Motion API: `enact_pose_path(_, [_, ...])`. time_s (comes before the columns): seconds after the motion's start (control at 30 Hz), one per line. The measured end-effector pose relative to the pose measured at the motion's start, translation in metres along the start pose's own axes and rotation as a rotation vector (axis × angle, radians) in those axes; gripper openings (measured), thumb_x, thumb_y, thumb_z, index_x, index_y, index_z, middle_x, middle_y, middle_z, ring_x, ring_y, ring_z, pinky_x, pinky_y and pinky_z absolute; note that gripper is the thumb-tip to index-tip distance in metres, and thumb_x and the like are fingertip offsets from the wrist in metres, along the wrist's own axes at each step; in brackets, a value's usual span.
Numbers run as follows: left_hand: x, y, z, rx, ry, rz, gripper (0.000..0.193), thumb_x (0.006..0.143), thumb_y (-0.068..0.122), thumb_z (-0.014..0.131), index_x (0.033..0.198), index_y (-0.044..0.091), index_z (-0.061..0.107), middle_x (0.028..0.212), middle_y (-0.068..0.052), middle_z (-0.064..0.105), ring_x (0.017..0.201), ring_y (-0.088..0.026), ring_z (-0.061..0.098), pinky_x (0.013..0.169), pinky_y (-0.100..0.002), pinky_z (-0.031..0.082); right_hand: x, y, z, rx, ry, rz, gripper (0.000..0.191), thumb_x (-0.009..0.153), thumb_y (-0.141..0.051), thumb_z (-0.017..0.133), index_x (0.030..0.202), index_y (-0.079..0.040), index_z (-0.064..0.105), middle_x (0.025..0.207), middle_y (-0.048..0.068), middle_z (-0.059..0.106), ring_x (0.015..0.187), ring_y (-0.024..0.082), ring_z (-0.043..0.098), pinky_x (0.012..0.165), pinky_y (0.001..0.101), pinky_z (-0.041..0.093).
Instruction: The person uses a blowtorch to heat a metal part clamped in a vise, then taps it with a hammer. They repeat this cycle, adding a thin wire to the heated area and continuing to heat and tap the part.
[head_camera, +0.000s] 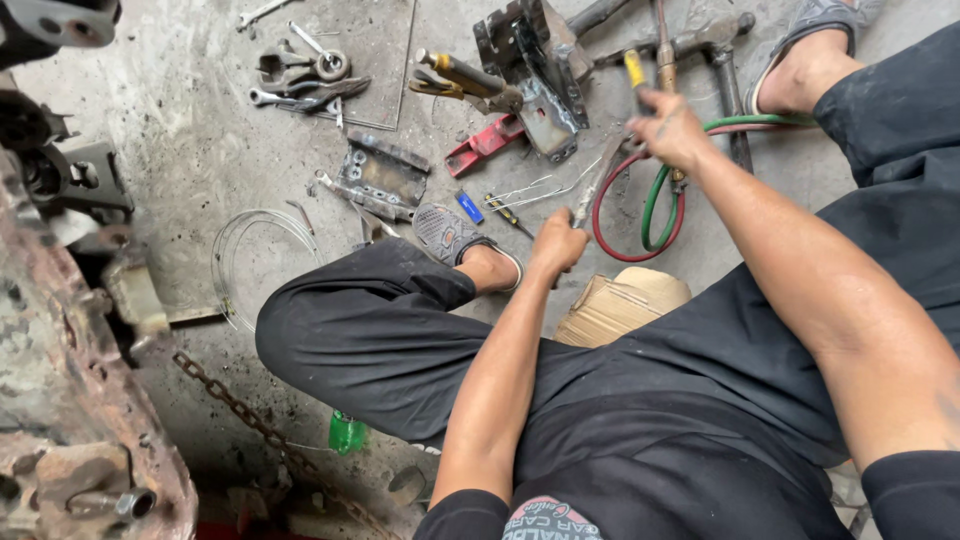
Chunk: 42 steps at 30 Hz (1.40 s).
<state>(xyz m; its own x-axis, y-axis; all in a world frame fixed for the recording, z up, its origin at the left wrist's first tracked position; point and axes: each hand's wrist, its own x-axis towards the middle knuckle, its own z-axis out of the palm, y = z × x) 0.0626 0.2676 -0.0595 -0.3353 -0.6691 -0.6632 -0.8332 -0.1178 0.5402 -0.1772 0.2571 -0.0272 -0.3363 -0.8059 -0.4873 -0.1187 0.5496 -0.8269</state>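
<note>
Though my right hand (668, 128) hides the torch (640, 90) body, I see its yellow tip, while my left hand (558, 245) fists a thin grey rod (590, 195).

Up and to the left of our hands we see a cluster of wrenches (300, 80) lying on the concrete floor (190, 150), with a dented metal bracket plate (380, 175) just below them. A coil of thin wire (262, 262) lies further left. A rusty chain (250, 420) runs below it, near a green bottle (346, 433). A small blue lighter (470, 207) rests just left of our hands.
</note>
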Motion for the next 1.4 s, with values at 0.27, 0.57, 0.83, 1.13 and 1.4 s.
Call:
enact_pose_path(0.27, [0.027,-0.068,0.031,0.178,-0.070,-0.037,0.040,0.082,0.017,0.063,0.119,0.001,0.062,0.114,-0.032,0.068,0.112,-0.047,0.065,0.098,-0.052,0.049,0.005,0.031,0.015,-0.327,0.127,0.083,0.067,0.093,-0.024,0.067,0.153,0.000,0.047,0.133,0.033,0.063,0.123,0.047,0.061,0.106,0.0497,0.049])
enact_pose_path(0.57, [0.043,-0.078,0.072,0.369,-0.311,-0.134,0.039,0.091,0.015,0.058,0.128,0.003,0.056,0.122,-0.028,0.069,0.117,-0.044,0.065,0.100,-0.053,0.050,0.019,0.082,-0.008,-0.813,0.306,0.046,0.062,0.085,-0.021,0.075,0.134,0.008,0.052,0.122,0.037,0.056,0.115,0.055,0.054,0.093,0.0558,0.047])
enact_pose_path(0.83, [0.039,-0.078,0.068,0.411,-0.313,-0.115,0.038,0.088,0.014,0.061,0.125,0.006,0.058,0.118,-0.026,0.070,0.115,-0.043,0.067,0.098,-0.052,0.051,0.061,0.081,-0.019,-0.730,0.067,0.203,0.041,0.098,-0.028,0.070,0.129,0.000,0.064,0.118,0.032,0.068,0.115,0.051,0.061,0.101,0.0595,0.044])
enact_pose_path(1.13, [0.035,-0.066,0.072,0.238,-0.355,-0.053,0.039,0.089,0.026,0.063,0.125,0.011,0.063,0.119,-0.024,0.070,0.116,-0.042,0.064,0.099,-0.051,0.050,0.079,0.090,-0.007,-0.759,0.106,0.347,0.056,0.083,-0.038,0.084,0.120,0.000,0.068,0.120,0.030,0.068,0.116,0.045,0.062,0.099,0.0548,0.046])
enact_pose_path(1.4, [0.052,-0.008,0.020,0.009,0.180,-0.024,0.026,0.093,0.022,0.058,0.099,0.004,0.075,0.098,-0.029,0.070,0.097,-0.049,0.068,0.086,-0.057,0.053,0.040,0.034,-0.048,-0.416,0.278,0.129,0.047,0.084,-0.021,0.080,0.119,0.007,0.067,0.105,0.028,0.073,0.095,0.038,0.072,0.085,0.0464,0.058])
